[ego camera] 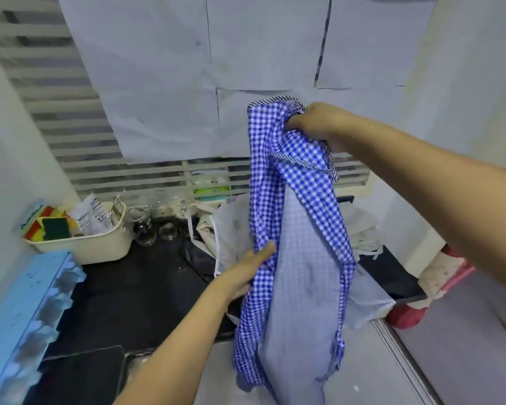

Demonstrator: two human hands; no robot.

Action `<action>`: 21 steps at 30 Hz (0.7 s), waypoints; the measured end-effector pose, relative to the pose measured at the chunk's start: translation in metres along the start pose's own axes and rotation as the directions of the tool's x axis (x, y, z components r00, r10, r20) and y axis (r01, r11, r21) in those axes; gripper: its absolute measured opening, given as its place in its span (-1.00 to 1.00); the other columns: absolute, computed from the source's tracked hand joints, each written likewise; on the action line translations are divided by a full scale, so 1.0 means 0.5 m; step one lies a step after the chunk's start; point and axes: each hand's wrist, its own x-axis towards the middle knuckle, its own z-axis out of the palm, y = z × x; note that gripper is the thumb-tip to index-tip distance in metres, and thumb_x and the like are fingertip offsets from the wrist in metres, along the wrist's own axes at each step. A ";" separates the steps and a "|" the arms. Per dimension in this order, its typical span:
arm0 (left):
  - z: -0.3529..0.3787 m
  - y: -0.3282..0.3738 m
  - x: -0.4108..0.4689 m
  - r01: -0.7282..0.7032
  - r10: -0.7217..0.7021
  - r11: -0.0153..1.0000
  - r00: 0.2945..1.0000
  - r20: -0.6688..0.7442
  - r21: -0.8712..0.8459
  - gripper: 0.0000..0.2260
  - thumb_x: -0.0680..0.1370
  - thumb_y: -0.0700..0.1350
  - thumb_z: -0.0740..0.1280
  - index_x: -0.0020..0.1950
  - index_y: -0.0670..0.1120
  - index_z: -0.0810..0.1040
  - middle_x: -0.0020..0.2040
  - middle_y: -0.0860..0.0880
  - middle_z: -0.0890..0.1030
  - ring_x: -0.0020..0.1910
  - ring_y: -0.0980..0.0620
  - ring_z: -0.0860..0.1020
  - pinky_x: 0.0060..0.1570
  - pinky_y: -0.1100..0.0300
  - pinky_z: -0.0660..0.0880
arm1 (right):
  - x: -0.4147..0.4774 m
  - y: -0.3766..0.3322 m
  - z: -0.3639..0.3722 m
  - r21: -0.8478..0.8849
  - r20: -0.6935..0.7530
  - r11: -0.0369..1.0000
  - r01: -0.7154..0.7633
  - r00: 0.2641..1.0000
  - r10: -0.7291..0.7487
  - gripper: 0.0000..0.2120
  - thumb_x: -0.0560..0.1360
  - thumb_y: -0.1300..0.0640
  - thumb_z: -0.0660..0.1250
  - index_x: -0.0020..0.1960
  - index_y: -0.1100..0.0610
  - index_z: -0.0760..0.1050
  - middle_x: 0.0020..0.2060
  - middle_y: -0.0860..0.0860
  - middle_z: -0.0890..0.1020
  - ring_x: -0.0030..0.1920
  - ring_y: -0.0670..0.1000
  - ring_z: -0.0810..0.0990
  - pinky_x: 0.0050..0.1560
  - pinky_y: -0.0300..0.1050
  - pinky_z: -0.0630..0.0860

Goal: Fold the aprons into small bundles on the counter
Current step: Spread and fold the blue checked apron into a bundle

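**Q:** Where is the checked apron point(298, 229)?
**A:** Aloft over the dark desk point(129, 287), bunched at its top in the clenched right grip point(313, 124); the left grip point(246, 273) lies flat-fingered against its left edge, grasping nothing.
**Q:** What could go wrong?
**A:** Hanging crumpled, it may fold askew; a swinging hem could sweep the glass jars point(146, 229) or tangle with the pale cloths point(231, 229) heaped behind.

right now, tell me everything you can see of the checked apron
The blue-and-white gingham apron is thin cloth with a paler inner face and striped trim. It hangs crumpled over the dark counter. The right hand grips its bunched top; the left hand, held flat, touches its left edge.
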 end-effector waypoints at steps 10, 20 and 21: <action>-0.059 -0.121 -0.005 0.116 -0.094 0.808 0.993 -0.068 0.578 -0.60 0.42 -0.19 0.48 0.22 -0.08 0.49 0.15 0.06 0.57 0.12 0.08 0.54 0.03 0.33 0.49 | 0.057 -0.012 -0.030 0.450 -0.139 0.892 -0.043 0.983 0.117 -0.88 0.60 0.20 0.22 -0.06 0.25 0.45 -0.62 -0.02 0.56 -0.60 -0.10 0.55 -0.57 -0.28 0.46; -0.344 0.191 -0.031 0.324 0.033 0.411 0.929 -0.370 0.852 -0.72 0.43 -0.01 0.45 0.09 -0.07 0.59 0.08 -0.09 0.63 0.03 -0.05 0.60 0.15 0.10 0.49 | 0.109 0.194 -0.075 0.520 -0.197 0.829 -0.206 0.916 0.351 -0.62 0.62 0.05 0.20 0.30 0.31 0.36 -0.28 0.05 0.52 -0.41 -0.03 0.53 -0.61 -0.29 0.43; -0.354 0.248 -0.030 0.361 0.055 0.268 0.920 -0.388 0.893 -0.57 0.36 0.12 0.47 0.14 -0.05 0.58 0.11 -0.08 0.63 0.05 -0.06 0.59 0.17 0.06 0.48 | 0.114 0.218 -0.072 0.544 -0.175 0.807 -0.229 0.910 0.376 -0.61 0.63 0.07 0.20 0.33 0.32 0.34 -0.27 0.06 0.52 -0.37 -0.02 0.53 -0.62 -0.29 0.45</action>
